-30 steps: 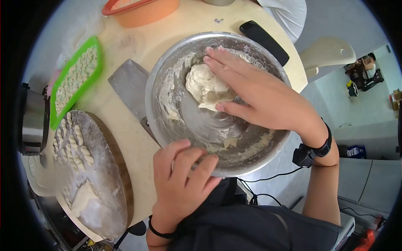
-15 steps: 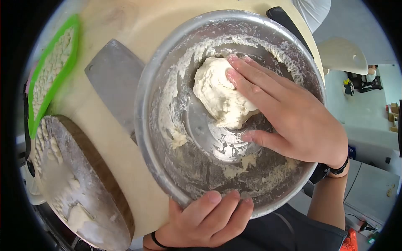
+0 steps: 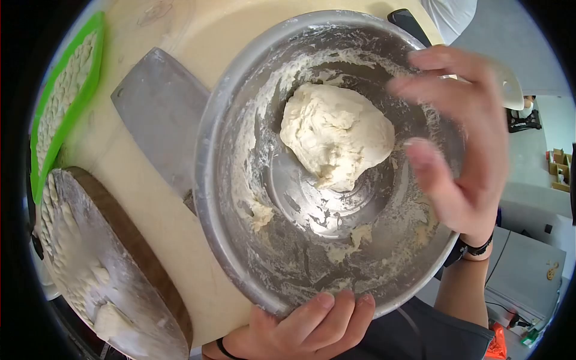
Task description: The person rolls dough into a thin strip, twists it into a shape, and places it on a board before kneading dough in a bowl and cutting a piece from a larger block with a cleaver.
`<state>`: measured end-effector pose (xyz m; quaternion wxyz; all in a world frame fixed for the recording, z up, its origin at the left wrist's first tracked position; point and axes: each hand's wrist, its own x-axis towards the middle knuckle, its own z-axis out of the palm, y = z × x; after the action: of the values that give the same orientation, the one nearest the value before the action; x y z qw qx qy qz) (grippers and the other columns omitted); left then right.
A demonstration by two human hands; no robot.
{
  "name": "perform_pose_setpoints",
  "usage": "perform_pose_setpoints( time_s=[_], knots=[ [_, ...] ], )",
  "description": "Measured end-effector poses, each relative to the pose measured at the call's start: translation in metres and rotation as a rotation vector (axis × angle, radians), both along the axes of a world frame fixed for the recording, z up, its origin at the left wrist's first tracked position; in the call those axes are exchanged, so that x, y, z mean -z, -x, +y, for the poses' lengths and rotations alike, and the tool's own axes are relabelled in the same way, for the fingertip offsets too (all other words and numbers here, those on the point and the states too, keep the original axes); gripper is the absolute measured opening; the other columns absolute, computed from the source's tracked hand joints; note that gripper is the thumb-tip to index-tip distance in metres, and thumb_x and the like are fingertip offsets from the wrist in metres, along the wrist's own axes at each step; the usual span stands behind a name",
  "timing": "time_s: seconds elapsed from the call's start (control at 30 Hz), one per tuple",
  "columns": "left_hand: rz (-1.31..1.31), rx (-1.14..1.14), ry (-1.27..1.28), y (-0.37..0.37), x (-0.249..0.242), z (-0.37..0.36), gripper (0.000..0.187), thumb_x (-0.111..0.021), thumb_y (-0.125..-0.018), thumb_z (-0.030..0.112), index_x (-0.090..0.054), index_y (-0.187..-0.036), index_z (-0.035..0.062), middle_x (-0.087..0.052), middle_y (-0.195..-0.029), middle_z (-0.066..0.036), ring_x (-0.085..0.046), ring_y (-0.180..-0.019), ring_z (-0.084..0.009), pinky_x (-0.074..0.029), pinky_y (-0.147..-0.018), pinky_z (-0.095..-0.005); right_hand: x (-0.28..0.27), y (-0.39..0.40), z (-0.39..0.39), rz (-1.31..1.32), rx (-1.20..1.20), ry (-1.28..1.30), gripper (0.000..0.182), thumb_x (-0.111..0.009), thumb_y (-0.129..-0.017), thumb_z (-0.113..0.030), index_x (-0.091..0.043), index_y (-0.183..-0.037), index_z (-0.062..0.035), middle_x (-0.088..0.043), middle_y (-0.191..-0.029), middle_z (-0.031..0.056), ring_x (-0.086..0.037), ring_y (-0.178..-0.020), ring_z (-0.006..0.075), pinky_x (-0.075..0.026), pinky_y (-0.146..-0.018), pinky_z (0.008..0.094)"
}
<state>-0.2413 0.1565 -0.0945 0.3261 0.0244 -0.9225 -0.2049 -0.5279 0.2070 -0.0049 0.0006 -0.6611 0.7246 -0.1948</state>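
Note:
A wide steel mixing bowl (image 3: pixel 234 198) smeared with flour paste stands on a pale round table (image 3: pixel 162 210). A rough lump of white dough (image 3: pixel 336 139) lies in its middle. My left hand (image 3: pixel 309 330) grips the bowl's near rim with the fingers curled over the edge. My right hand (image 3: pixel 465 141) hovers above the bowl's right side, lifted clear of the dough, fingers spread and blurred, holding nothing.
A cleaver blade (image 3: pixel 159 114) lies flat on the table left of the bowl. A floured round wooden board (image 3: pixel 114 282) with dough pieces sits at the lower left. A green tray (image 3: pixel 60 102) of shaped dough twists is at the far left. A dark object (image 3: pixel 408 24) lies behind the bowl.
My right hand has lifted off the dough and drawn back to the right, leaving the lump uncovered. The left hand has kept its hold on the near rim.

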Motion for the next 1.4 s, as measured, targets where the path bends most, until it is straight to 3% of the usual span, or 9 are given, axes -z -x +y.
perform_pose_setpoints(
  time_s=[0.1, 0.23, 0.47, 0.67, 0.8, 0.9, 1.13, 1.3, 1.4],
  knots=[
    [-0.208, 0.211, 0.282, -0.008, -0.023, -0.025, 0.025, -0.074, -0.096, 0.036, -0.076, -0.118, 0.0267, -0.068, -0.117, 0.007, -0.056, -0.117, -0.0182, -0.048, -0.096, -0.0333, 0.001, -0.004, -0.003, 0.067, -0.033, -0.099, 0.037, -0.074, -0.079, -0.014, -0.08, -0.113, -0.0018, -0.06, -0.15, 0.024, -0.055, -0.13, 0.0419, -0.044, -0.113, 0.0528],
    [-0.027, -0.038, -0.033, 0.002, -0.009, -0.004, 0.025, -0.073, -0.095, 0.03, -0.074, -0.119, 0.0273, -0.066, -0.125, 0.007, -0.053, -0.132, -0.0217, -0.049, -0.104, -0.0407, 0.006, -0.006, -0.006, 0.052, -0.041, -0.14, 0.034, -0.074, -0.077, -0.014, -0.084, -0.107, -0.0046, -0.063, -0.148, 0.0236, -0.055, -0.13, 0.0429, -0.043, -0.112, 0.0531],
    [-0.002, 0.004, 0.009, 0.002, -0.005, -0.012, 0.027, -0.074, -0.094, 0.031, -0.074, -0.121, 0.0259, -0.066, -0.127, 0.007, -0.052, -0.133, -0.0216, -0.046, -0.109, -0.0414, -0.005, 0.001, -0.002, 0.098, -0.026, -0.038, 0.03, -0.072, -0.087, -0.019, -0.083, -0.108, 0.0008, -0.067, -0.143, 0.0248, -0.061, -0.132, 0.0423, -0.046, -0.111, 0.052],
    [-0.017, 0.004, 0.011, 0.012, -0.014, -0.01, 0.026, -0.074, -0.091, 0.03, -0.074, -0.116, 0.0236, -0.067, -0.118, 0.006, -0.057, -0.122, -0.0168, -0.052, -0.091, -0.0417, -0.01, -0.002, -0.006, -0.016, -0.069, -0.221, 0.034, -0.07, -0.093, -0.024, -0.079, -0.11, 0.0039, -0.068, -0.14, 0.026, -0.061, -0.135, 0.0446, -0.045, -0.116, 0.0529],
    [0.072, -0.127, -0.08, 0.027, -0.009, -0.017, 0.027, -0.071, -0.088, 0.025, -0.074, -0.112, 0.0134, -0.067, -0.118, 0.0, -0.059, -0.124, -0.0194, -0.053, -0.089, -0.0431, 0.001, 0.011, -0.004, 0.111, 0.146, 0.164, 0.04, -0.074, -0.095, -0.006, -0.069, -0.134, 0.0014, -0.059, -0.148, 0.0183, -0.056, -0.139, 0.031, -0.041, -0.118, 0.0428],
    [0.156, -0.252, -0.133, 0.041, -0.004, -0.024, 0.027, -0.068, -0.09, 0.023, -0.073, -0.112, 0.0091, -0.066, -0.125, -0.006, -0.056, -0.132, -0.0234, -0.052, -0.094, -0.0447, 0.012, 0.063, -0.005, 0.064, 0.115, 0.339, 0.044, -0.067, -0.1, 0.009, -0.062, -0.143, 0.0018, -0.057, -0.142, 0.0145, -0.058, -0.132, 0.0226, -0.048, -0.1, 0.0337],
    [0.189, -0.304, -0.037, -0.059, -0.032, 0.002, 0.031, -0.067, -0.093, 0.027, -0.073, -0.118, 0.0082, -0.065, -0.14, -0.011, -0.057, -0.136, -0.0326, -0.05, -0.104, -0.0507, -0.04, -0.1, 0.029, 0.286, -0.076, 0.576, 0.045, -0.06, -0.103, 0.01, -0.059, -0.147, 0.0003, -0.055, -0.151, 0.0225, -0.062, -0.131, 0.0287, -0.053, -0.097, 0.0378],
    [-0.247, -0.837, -0.018, -0.23, -0.057, -0.068, 0.056, -0.081, -0.086, 0.02, -0.066, -0.138, 0.004, -0.063, -0.147, -0.015, -0.06, -0.132, -0.0426, -0.048, -0.112, -0.0528, -0.028, -0.25, -0.009, 0.061, -0.385, -0.003, 0.053, -0.069, -0.097, -0.01, -0.058, -0.147, -0.0002, -0.055, -0.151, 0.0258, -0.056, -0.138, 0.046, -0.046, -0.115, 0.0529],
    [-0.296, -0.79, 0.12, -0.259, -0.046, -0.098, 0.073, -0.08, -0.091, 0.036, -0.055, -0.151, 0.0031, -0.054, -0.157, -0.018, -0.046, -0.149, -0.043, -0.038, -0.119, -0.0595, 0.017, -0.279, -0.058, 0.063, -0.383, 0.079, 0.051, -0.071, -0.096, -0.013, -0.061, -0.144, -0.0006, -0.057, -0.149, 0.0223, -0.054, -0.14, 0.0439, -0.045, -0.116, 0.0502]
  ],
)
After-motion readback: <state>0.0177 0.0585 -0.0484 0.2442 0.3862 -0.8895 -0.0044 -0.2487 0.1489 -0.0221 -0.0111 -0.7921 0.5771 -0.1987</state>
